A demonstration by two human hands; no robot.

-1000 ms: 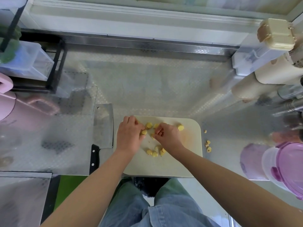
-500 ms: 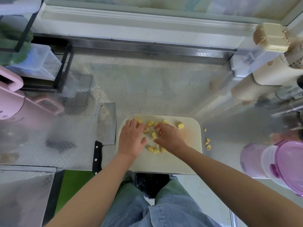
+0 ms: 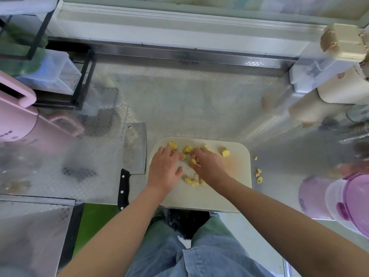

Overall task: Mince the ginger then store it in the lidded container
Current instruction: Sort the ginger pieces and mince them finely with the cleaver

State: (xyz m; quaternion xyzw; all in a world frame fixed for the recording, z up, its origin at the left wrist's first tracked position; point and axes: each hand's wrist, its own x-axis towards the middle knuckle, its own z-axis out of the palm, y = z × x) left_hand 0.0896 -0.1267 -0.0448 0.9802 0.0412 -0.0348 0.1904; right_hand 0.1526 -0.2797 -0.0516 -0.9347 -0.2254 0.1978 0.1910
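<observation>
Several yellow ginger chunks (image 3: 187, 149) lie scattered on a cream cutting board (image 3: 225, 188) at the counter's front edge. My left hand (image 3: 164, 168) rests palm down on the board's left part, fingers spread among the chunks. My right hand (image 3: 208, 166) lies beside it, fingers curled over a chunk near the board's middle. A cleaver (image 3: 133, 148) with a black handle lies flat on the counter just left of the board, touched by neither hand. The clear container with a purple lid (image 3: 353, 204) stands at the right edge.
A few ginger bits (image 3: 259, 174) lie on the metal counter right of the board. A pink appliance (image 3: 18, 120) and a black rack with a clear box (image 3: 54, 76) stand at the left. Cream and white containers (image 3: 339, 62) crowd the right back.
Both hands have shifted slightly over the board, pushing the chunks about; the left hand's fingers have spread. The cleaver stays put.
</observation>
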